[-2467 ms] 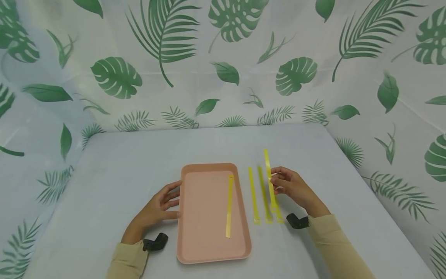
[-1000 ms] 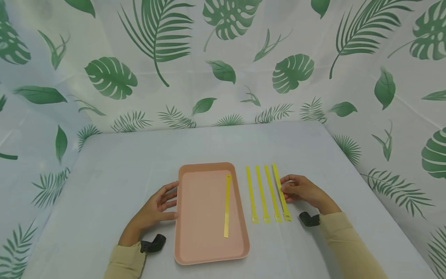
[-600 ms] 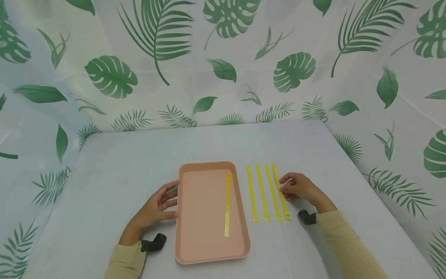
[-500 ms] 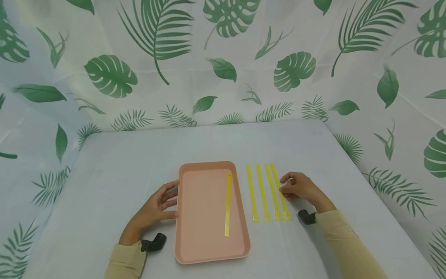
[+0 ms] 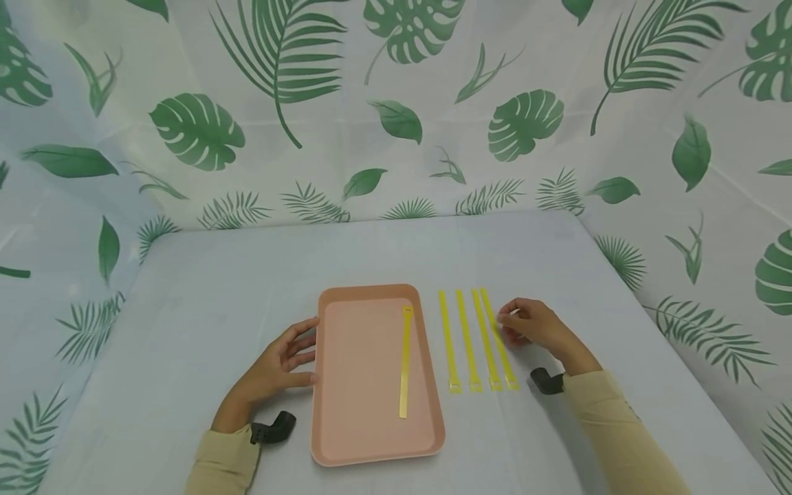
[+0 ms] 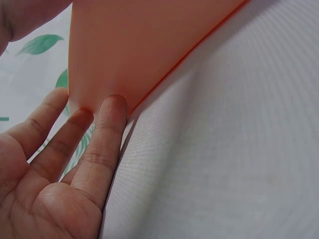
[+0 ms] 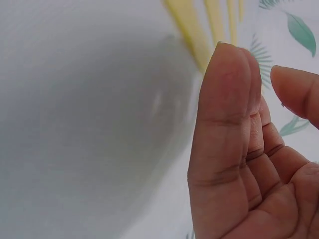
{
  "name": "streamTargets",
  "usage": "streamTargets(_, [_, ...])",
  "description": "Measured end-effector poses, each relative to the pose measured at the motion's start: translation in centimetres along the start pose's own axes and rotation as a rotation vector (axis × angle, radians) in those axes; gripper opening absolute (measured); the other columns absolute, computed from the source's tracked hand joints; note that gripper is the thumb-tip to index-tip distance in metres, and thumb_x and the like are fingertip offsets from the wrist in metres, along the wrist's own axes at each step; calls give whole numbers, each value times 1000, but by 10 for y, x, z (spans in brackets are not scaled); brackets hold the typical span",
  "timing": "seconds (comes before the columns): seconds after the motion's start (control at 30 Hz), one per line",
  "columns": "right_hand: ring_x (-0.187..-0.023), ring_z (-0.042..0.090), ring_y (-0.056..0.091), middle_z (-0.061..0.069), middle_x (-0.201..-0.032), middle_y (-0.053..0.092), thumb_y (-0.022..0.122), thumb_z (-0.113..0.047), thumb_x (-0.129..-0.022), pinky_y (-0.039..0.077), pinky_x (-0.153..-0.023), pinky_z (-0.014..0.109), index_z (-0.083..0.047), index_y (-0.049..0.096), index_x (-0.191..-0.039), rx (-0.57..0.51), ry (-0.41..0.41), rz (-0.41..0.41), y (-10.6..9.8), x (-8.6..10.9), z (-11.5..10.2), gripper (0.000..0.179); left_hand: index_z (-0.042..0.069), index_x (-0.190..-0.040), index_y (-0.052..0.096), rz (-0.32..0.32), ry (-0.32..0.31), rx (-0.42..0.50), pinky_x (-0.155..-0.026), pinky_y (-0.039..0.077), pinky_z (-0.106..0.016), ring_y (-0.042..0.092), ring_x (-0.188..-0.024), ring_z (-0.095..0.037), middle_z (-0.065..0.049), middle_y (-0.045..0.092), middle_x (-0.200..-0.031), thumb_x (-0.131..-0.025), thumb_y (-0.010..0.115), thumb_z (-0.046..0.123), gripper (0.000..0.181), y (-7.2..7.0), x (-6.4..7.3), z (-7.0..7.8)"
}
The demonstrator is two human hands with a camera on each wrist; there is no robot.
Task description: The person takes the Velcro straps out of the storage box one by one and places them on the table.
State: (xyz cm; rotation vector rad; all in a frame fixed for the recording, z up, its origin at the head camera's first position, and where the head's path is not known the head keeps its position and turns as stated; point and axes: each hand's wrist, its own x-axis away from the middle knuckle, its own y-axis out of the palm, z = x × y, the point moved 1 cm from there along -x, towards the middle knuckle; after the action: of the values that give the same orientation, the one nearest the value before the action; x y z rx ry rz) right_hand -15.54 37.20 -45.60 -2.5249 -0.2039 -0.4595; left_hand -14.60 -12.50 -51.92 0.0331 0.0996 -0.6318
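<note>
Fingers spread, my left hand point(image 5: 272, 368) touches the left side of the pink tray point(image 5: 355, 378); in the left wrist view its fingertips rest against the tray's outer wall point(image 6: 124, 45). One flat yellow cable strap point(image 5: 405, 364) with a slotted head lies lengthwise inside the tray, near its right side. My right hand point(image 5: 538, 330) is just right of the rightmost strap point(image 5: 491, 316) in a row of several on the table. In the right wrist view the thumb point(image 7: 299, 92) stands apart from the fingers, with nothing between them.
The strap row, including the leftmost strap point(image 5: 448, 344), lies side by side right of the tray, slotted heads toward me. A white cloth covers the table point(image 5: 216, 295). Leaf-printed curtains point(image 5: 452, 124) stand behind and at both sides.
My right hand has set a yellow strap down at the right end of the row, straightened it and let go, then lifted slightly. My left hand has stayed at the tray.
</note>
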Motion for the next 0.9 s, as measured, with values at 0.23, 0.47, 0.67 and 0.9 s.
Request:
streamTargets(0.23, [-79,17,67,10,-92,70,62,-9,-111,65,-72,33,12,60,-121,-2,-66,-27,3,-1,-6,22,-11,-165,24,-3,0,-1,-109,54,-26,57,-141,-20,-43,28,-164,-93,83,1,94,-1,0,0])
streamTargets(0.47, [-81,19,68,12,-94,70,62,-8,-111,66,-73,33,13,60,-123,-15,-111,-49,8,-1,-17,24,-13,-165,23,-4,-6,0,-108,55,-27,55,-143,-37,-44,28,-163,-93,84,1,95,-1,1,1])
streamTargets(0.67, [-81,19,68,14,-96,71,63,-10,-110,66,-74,32,12,60,-125,-30,-134,-64,12,-5,-23,27,-13,-165,23,-3,-15,0,-107,56,-27,46,-143,-56,-44,27,-164,-93,84,2,96,-1,1,2])
streamTargets(0.9, [-84,23,71,15,-98,70,63,-11,-111,67,-77,35,13,59,-128,-49,-157,-101,17,-9,-30,30,-11,-166,23,1,-34,9,-106,56,-27,41,-143,-65,-42,28,-165,-93,84,2,96,-2,0,1])
